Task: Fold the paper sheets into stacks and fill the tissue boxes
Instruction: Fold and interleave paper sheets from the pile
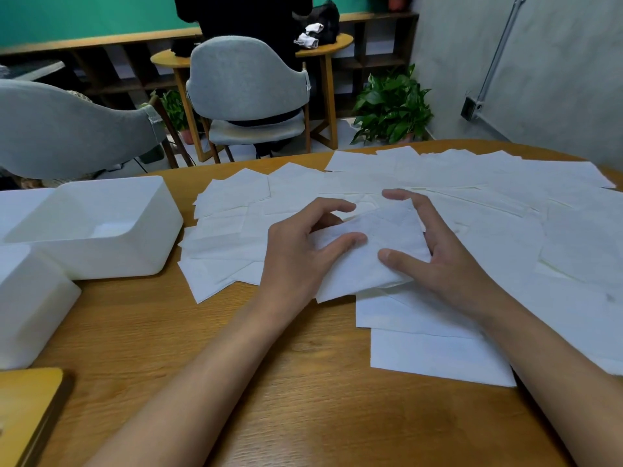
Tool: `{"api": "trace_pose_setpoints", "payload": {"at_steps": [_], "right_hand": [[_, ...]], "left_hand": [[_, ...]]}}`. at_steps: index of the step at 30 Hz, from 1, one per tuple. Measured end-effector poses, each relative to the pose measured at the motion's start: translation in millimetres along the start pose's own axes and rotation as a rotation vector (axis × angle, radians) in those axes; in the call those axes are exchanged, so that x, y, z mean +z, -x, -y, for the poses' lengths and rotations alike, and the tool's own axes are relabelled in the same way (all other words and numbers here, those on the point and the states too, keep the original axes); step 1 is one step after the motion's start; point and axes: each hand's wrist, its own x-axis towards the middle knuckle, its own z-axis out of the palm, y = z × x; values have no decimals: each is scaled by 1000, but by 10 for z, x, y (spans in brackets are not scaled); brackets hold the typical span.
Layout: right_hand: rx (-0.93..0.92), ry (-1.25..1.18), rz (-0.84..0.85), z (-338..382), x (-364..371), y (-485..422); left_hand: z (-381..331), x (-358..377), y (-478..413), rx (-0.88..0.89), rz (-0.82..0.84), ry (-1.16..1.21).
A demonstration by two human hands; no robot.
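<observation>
a folded sheet (364,251) sits right in the middle, tilted, one corner pointing away from the person, and it's lifted a little over the other paper. the left hand (296,261) has its left edge: thumb pressed flat on top, fingers curled round the far side. the right hand (448,264) takes the other edge, thumb on the near face, index finger arched over the far corner, so both hands are grasping the same sheet. both forearms are bare and reach in from the bottom of the view.

underneath and all around, loose sheets (488,197) lie spread in overlapping layers across the far and right part of the wooden table (269,382), with a couple more flat sheets just in front of the right wrist.

off to the left, an open white tissue box (101,230) stands on the table, just beside the fringe of the paper. a second white box (30,305) is nearer, touching the first at its corner. in the bottom left corner there's a yellow wooden piece (27,409).

beyond the table, two grey chairs (246,79), a leafy green plant (391,106) by the wall, and a person in dark clothes (249,15) standing by a small round side table (323,45).
</observation>
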Motion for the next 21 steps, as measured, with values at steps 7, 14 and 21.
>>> {"api": "trace_pose_setpoints", "payload": {"at_steps": [7, 14, 21], "right_hand": [[-21, -147, -126, -76, -62, -52], [-6, -129, -146, -102, -102, -76], [82, -133, 37, -100, -182, -53]], "left_hand": [[-42, 79, 26, -250, -24, 192], [22, 78, 38, -487, 155, 539], [34, 60, 109, -345, 154, 345]]}}
